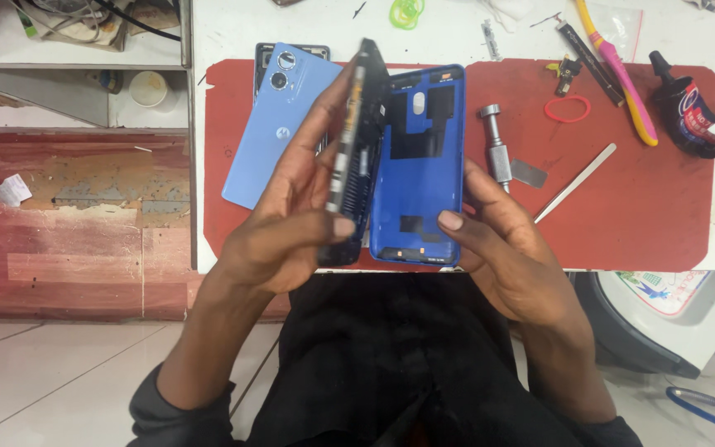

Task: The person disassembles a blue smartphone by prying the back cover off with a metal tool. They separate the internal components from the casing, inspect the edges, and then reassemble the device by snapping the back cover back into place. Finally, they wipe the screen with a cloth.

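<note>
Light-blue phone [271, 124] — beside left hand [291, 223].

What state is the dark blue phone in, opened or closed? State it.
Opened: left hand tilts the phone body away from the blue back cover, held by right hand.

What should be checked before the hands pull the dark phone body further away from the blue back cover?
1. Left hand grip on the phone body: ok, fingers wrapped around it.
2. Right hand on the blue back cover: ok, thumb on its lower edge.
3. Cover separated from body: ok, open like a book.
4. Cable still joining them: cannot tell.
5. Light blue phone out of the way: ok, lying behind on the red mat.
</note>
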